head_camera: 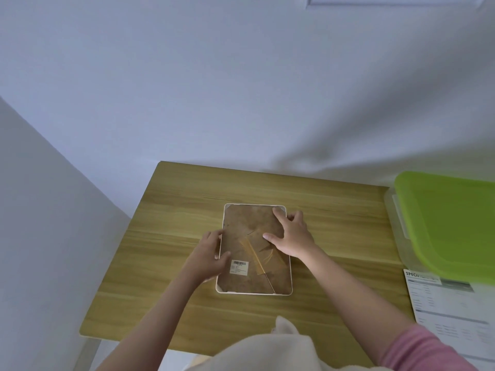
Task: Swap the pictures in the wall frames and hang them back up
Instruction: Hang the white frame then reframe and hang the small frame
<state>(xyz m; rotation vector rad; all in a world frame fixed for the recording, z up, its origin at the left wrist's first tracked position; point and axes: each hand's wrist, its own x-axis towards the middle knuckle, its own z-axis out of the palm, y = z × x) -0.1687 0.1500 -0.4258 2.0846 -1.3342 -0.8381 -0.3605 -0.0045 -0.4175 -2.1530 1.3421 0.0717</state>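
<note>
A white picture frame (290, 277) lies face down in the middle of the wooden table (166, 236). Its brown backing board (246, 223) faces up, with a barcode sticker (239, 268) and a folded stand. My left hand (207, 257) holds the frame's left edge, thumb over the rim. My right hand (293, 236) rests flat on the upper right of the backing board, fingers spread, index fingertip near the top right corner. The picture inside is hidden.
A clear plastic box with a green lid (450, 223) stands off the table's right side, with a printed sheet (452, 311) under it. White walls rise behind and to the left. A bit of another frame (396, 0) shows at the top.
</note>
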